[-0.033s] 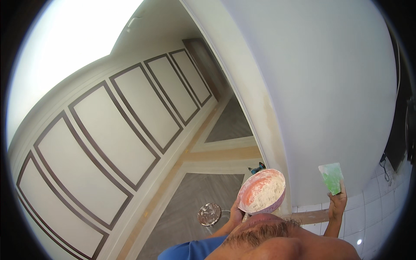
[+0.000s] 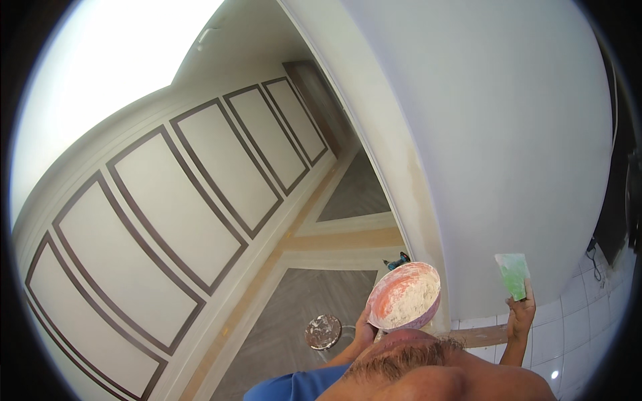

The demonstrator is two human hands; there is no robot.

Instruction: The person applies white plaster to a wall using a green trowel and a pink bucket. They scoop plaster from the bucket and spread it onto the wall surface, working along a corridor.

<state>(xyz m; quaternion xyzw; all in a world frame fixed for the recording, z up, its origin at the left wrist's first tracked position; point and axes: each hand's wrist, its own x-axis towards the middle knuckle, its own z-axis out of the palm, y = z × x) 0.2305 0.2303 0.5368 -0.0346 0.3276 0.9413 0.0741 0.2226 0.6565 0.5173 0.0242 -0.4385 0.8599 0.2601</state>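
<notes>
A pinkish bowl [image 2: 382, 299], its inside smeared with white, is gripped at its left rim by my left hand [image 2: 364, 331]. Pale powdery or pasty filler [image 2: 412, 304] lies in it, mostly to the right side. My right hand [image 2: 520, 315] is closed on the lower end of a green putty spreader [image 2: 513, 275], which is held upright with its whitened edge upward. Behind the spreader rises a smooth pale wall [image 2: 508, 154]; whether the blade touches it I cannot tell. The fingers of my left hand are partly hidden by the bowl.
A round, paint-spattered bucket [image 2: 323, 332] stands on the grey floor [image 2: 284, 314] to the left. Just beyond the bowl lies a blue and black tool [image 2: 398, 260]. White tiles [image 2: 565, 327] cover the floor at right, near a black cable [image 2: 592, 252]. Brown-framed panels [image 2: 177, 217] line the left wall.
The spreader and my right hand have shifted very slightly. The bowl stays in my left hand, almost unmoved.
</notes>
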